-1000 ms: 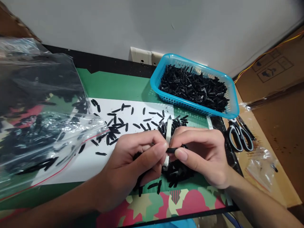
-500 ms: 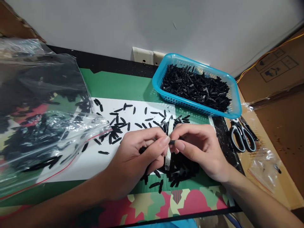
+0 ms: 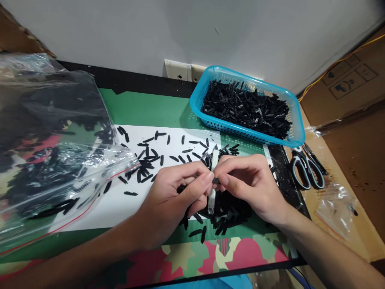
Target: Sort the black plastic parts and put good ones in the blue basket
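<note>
My left hand (image 3: 183, 196) and my right hand (image 3: 255, 184) meet fingertip to fingertip over a pile of small black plastic strips (image 3: 231, 204). Between them both hands pinch one short black strip (image 3: 215, 180), mostly covered by the fingers. Other dark pieces show inside the curl of my left hand. Just behind the fingertips, a pale wrapped tool (image 3: 212, 200) with a dark pointed tip slants over the pile. Whether it lies there or is held by my left hand, I cannot tell.
Loose black strips lie scattered over a white sheet (image 3: 99, 212). A blue basket (image 3: 246, 134) full of similar pieces stands at the back right. Clear zip bags (image 3: 60, 168) with black pieces cover the left. Scissors (image 3: 306, 168) and a small plastic bag (image 3: 337, 208) lie on cardboard at right.
My right thumb and fingertips have moved slightly left, closer to my left fingertips, and less of the pinched strip shows. The whole view has shifted a little.
</note>
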Demonstrator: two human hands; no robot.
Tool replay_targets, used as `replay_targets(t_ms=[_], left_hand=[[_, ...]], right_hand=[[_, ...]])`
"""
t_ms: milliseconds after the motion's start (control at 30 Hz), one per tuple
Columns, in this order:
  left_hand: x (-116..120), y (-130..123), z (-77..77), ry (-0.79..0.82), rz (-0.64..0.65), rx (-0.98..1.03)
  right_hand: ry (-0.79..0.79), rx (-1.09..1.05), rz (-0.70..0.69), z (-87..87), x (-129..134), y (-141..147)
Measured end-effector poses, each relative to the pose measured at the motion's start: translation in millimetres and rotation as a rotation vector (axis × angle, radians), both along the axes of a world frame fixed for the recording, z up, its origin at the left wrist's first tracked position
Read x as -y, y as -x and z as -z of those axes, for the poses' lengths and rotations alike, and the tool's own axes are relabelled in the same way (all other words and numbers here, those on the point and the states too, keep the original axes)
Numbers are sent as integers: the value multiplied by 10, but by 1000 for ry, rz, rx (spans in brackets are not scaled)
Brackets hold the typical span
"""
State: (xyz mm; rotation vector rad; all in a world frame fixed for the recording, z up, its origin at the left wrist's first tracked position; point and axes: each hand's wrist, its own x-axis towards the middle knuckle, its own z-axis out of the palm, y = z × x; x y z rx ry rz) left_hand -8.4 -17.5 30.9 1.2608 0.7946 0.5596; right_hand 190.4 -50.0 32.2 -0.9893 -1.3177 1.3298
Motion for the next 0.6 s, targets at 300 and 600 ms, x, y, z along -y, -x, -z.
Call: replay_targets(t_ms=[300,600], left_hand=[[-1,6,-16,-22,-20,0],[26,12,51,-12,-83,-6]], right_hand=[[76,-71,-46,-2,21,-26],[-113,164,24,-9,21,-13]])
